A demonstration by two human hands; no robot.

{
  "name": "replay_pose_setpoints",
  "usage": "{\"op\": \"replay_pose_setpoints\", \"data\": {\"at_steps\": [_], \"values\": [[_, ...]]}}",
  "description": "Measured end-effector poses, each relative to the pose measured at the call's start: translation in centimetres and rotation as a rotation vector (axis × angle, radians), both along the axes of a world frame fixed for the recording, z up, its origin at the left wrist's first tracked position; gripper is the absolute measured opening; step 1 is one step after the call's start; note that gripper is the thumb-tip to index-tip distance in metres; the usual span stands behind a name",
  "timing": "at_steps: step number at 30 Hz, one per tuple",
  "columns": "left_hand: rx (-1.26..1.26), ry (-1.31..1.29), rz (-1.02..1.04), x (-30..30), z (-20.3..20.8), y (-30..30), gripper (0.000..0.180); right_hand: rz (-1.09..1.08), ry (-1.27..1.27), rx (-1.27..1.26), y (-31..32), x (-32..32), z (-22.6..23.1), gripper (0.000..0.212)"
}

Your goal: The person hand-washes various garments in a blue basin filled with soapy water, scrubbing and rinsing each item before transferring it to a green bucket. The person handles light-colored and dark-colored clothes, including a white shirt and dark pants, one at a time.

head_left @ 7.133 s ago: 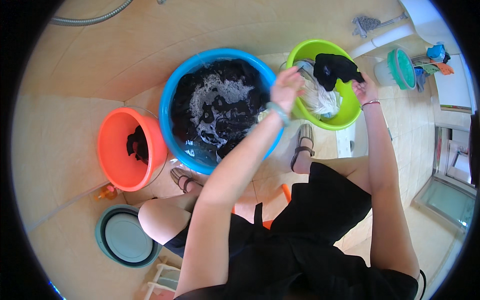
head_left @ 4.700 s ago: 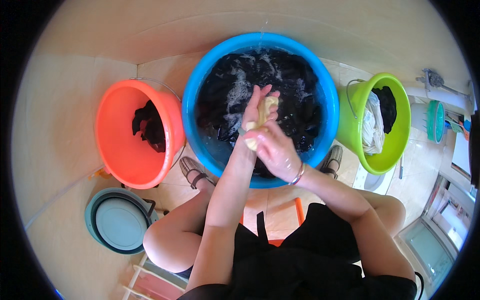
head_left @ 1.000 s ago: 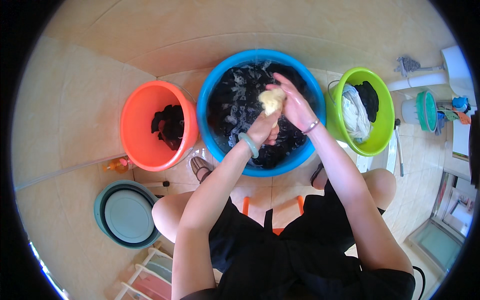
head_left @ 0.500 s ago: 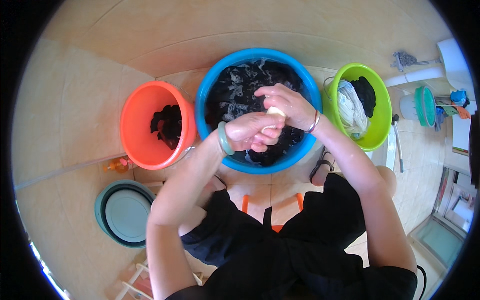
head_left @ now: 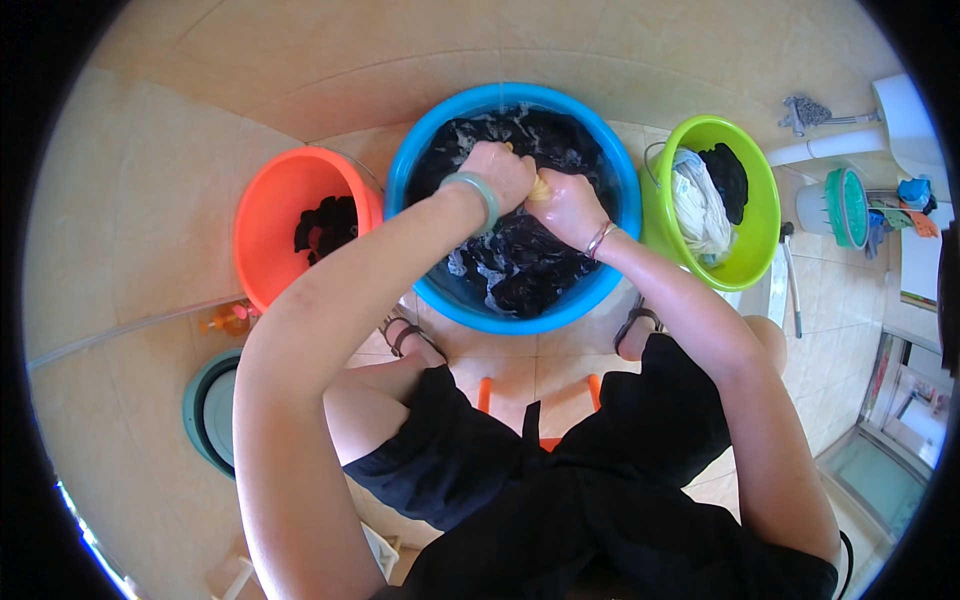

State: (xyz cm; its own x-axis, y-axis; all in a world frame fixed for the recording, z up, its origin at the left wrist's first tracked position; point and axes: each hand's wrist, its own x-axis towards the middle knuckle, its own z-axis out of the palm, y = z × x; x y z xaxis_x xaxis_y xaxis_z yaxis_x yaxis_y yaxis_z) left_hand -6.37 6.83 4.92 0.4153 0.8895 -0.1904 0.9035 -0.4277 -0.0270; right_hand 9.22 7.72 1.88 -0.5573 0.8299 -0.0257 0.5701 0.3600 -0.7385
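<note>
Over the blue basin [head_left: 402, 185], my left hand [head_left: 497, 174] and my right hand [head_left: 571, 210] are both closed around a small pale yellow cloth [head_left: 540, 188]. It looks twisted between my fists, and most of it is hidden by my fingers. Dark clothes [head_left: 525, 265] soak in the basin, with whitish suds on the water around them. A green bangle [head_left: 486, 200] circles my left wrist, and a thin bracelet [head_left: 600, 238] is on my right one.
An orange bucket [head_left: 268, 225] with dark cloth stands left of the basin. On the right, a lime-green bucket [head_left: 765, 215] holds white and black clothes. A grey-green folding basin [head_left: 203, 400] sits at lower left, partly behind my arm. Tiled walls rise behind.
My left hand has rolled over and moved up, with its elbow swung outward. My right hand has lowered slightly and closed on the cloth. The view has shifted a little.
</note>
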Motion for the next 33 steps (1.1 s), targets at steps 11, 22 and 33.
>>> {"op": "replay_pose_setpoints", "data": {"at_steps": [11,22,33], "values": [[0.384,-0.125,-0.411,-2.5,-1.9,2.2,0.019,-0.339,0.750,-1.508,-2.4,-1.0,2.9,0.032],[-0.013,-0.521,0.245,-4.4,-7.6,-4.3,0.023,-0.186,0.574,-1.250,-1.7,-0.4,0.0,0.035],[-1.172,-1.913,0.817,-10.4,5.1,-11.9,0.070,0.173,1.059,-0.804,-2.4,-4.9,5.6,0.014]]}}
